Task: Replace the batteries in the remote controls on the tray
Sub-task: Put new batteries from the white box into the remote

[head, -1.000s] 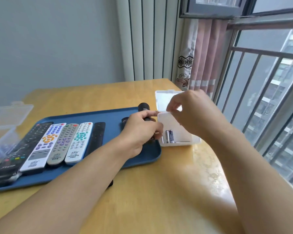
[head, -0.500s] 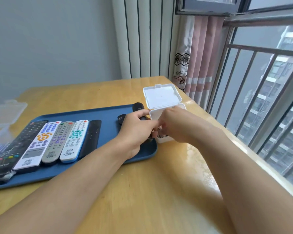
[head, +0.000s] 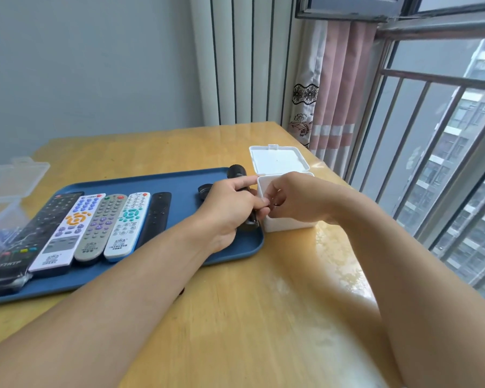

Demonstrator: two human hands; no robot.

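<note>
Your left hand (head: 230, 211) curls around a black remote (head: 240, 189) at the right end of the blue tray (head: 185, 183), thumb along its side, index finger laid on top. Your right hand (head: 294, 200) reaches into the white box (head: 289, 224) just beside the tray's right edge; its fingers are bent and appear to pinch something small and dark, too hidden to name. The two hands touch at the fingertips.

Count: six remotes in all. Five lie side by side at the tray's left end: a long black remote (head: 20, 247), a white remote with an orange ring (head: 67, 231), a grey remote (head: 100, 225), a white remote with a teal ring (head: 128, 224) and a slim black remote (head: 156, 217). The sixth is the held one. One small black piece (head: 205, 190) lies on the tray behind your left hand. One white box, its hinged lid (head: 277, 159) open behind it. One clear plastic box (head: 9, 191) sits left of the tray, lid up.

All rest on a yellow wooden table (head: 249, 303). Behind it: a grey wall, a white ribbed panel, a pink curtain (head: 339, 88) and a barred window (head: 431, 121).
</note>
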